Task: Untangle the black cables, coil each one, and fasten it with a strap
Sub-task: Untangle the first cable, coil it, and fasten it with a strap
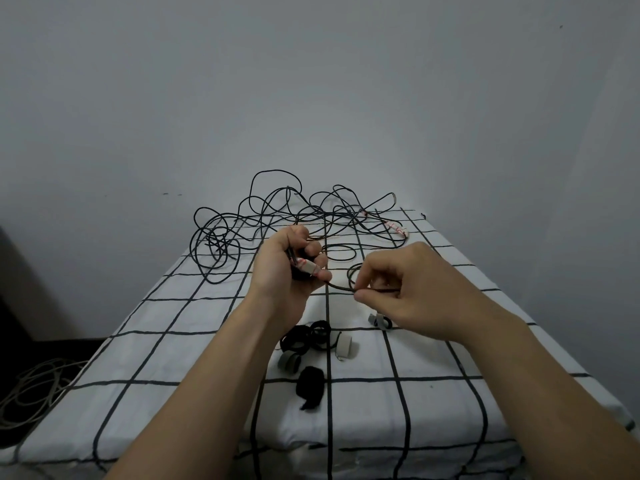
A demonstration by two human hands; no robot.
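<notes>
**One end in hand, the heap waiting behind**

Here we are: the left hand (282, 271) is curled tight round the end of a thin black cable (341, 287). The pale, pink-marked tape wrap (306, 266) on that end peeps out between the fingers. Opposite, the right hand (408, 285) pinches the same strand between thumb and forefinger a short run along, and a small loop rises behind the pinch. Both hands hold it just clear of the table (173, 341), which is draped in a white cloth with a black grid.

At the far end of the table sprawls the tangle of thin black cables (277, 220). Its loose loops cross one another and a few stand up against the wall. A second taped end (398, 231) lies at its right edge.

On the near side, below the hands, sits a cluster of curled black and grey fabric straps (311, 341). One more grey strap (379, 320) lies just under the right hand.

How will the cable handle? It looks light and thin, limp overall but springy enough to keep its curves, so coils will want to flop open until strapped. It also looks smooth, so a loose pinch should let it slide through, which suits feeding it along.

The taped end is the thicker, surer anchor. The best approach is probably to grip there and work along from the end. Hauling on the middle would likely cinch the crossings tighter.

The straps look soft and easy to pick up, but I cannot tell how they fasten.
</notes>
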